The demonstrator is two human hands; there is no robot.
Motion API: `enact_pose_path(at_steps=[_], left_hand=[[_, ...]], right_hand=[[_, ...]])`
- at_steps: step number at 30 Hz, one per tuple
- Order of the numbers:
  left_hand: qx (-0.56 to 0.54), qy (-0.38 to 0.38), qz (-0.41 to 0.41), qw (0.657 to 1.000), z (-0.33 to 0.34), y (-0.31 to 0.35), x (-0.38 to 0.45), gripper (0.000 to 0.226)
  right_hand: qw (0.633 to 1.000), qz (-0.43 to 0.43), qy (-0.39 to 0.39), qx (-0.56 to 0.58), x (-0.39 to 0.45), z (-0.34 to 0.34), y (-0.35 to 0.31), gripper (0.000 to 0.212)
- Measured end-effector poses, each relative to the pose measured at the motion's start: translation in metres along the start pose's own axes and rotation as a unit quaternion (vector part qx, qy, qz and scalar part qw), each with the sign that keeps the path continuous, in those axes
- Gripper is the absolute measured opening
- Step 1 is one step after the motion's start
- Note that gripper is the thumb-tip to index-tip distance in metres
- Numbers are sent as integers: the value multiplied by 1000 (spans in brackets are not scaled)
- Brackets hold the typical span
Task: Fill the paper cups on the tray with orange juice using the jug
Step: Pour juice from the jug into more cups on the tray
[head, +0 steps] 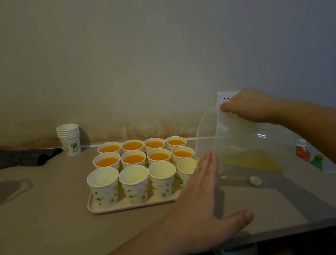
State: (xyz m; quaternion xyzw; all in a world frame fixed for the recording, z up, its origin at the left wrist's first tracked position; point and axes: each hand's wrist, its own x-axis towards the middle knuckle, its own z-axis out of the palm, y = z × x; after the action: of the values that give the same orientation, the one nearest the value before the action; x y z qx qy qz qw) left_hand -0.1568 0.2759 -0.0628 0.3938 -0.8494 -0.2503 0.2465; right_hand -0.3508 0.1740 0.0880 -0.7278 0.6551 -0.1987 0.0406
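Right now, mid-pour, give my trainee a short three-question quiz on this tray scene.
1. True or false: the stack of spare cups stands on the tray.
2. How many paper cups on the tray already hold orange juice?
3. Multiple choice: the right hand has its grip on the jug at: A) its base, B) its upper edge, C) not at all.

Key:
1. False; it stands on the counter, left of and behind the tray.
2. Eight: the back two rows. The front row, from the front left cup across, looks unfilled, with the jug tipped over the front right cup.
3. B. The left hand lies flat against the jug's side.
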Motion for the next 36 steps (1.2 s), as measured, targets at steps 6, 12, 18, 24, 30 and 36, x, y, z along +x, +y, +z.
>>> enact_pose_path(at_steps=[6,12,18,24,30,36], left_hand=[[-17,-13,-19,1000,4,1,-4,116],[-30,-20,-26,999,7,0,-7,114],[-29,-17,-26,999,8,-2,-9,114],[-30,-23,-26,999,6,-2,-10,113],[-35,-22,-20,999,7,-3,-11,114],[-37,-18,-22,999,8,-3,-11,114]], right_hand=[[998,-18,-9,-63,-1,3,0,42],[995,-37,-13,-95,-6,1,-7,41],[992,-56,-15,-111,-4,2,-9,43],[993,-49,-16,-104,-1,5,-6,45],[991,-51,-14,-122,1,6,-8,45],[989,-62,-18,-133,2,6,-10,49]])
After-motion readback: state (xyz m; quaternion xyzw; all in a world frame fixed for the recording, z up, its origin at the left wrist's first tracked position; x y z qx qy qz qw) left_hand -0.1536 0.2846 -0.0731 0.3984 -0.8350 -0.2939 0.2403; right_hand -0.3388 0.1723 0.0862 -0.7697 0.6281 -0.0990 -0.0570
